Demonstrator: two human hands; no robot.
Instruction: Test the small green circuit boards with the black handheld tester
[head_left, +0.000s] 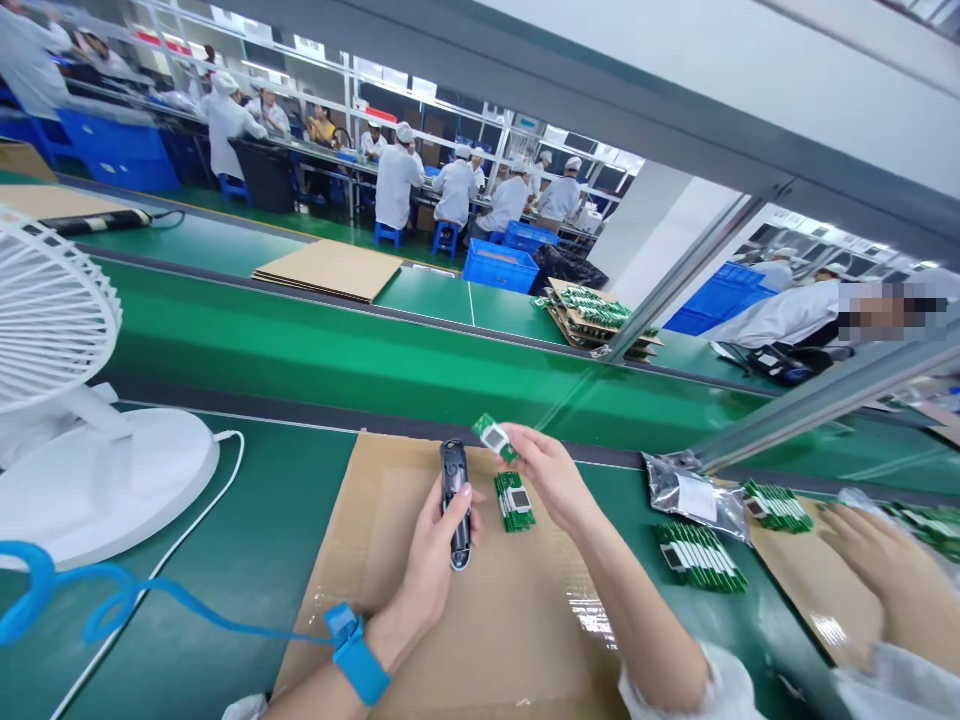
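My left hand (433, 545) is wrapped round a long black plastic housing (454, 490), its thumb lying across the hollow inner side. A blue wrist strap (358, 655) with a coiled cord circles my left wrist. My right hand (546, 470) pinches a small green circuit board (493, 436) by its edge, raised to the upper right of the housing. The board carries a grey rectangular part, perhaps a display. Just below it, a short stack of similar green boards (514, 502) rests on a brown cardboard sheet (390, 590).
A white fan (142, 470) stands at the left. To the right lie a row of green boards (701, 557), a silver bag (690, 490) and a co-worker's hand (862, 545) over another cardboard. A green conveyor belt (300, 355) runs behind; a metal post (690, 270) rises at right.
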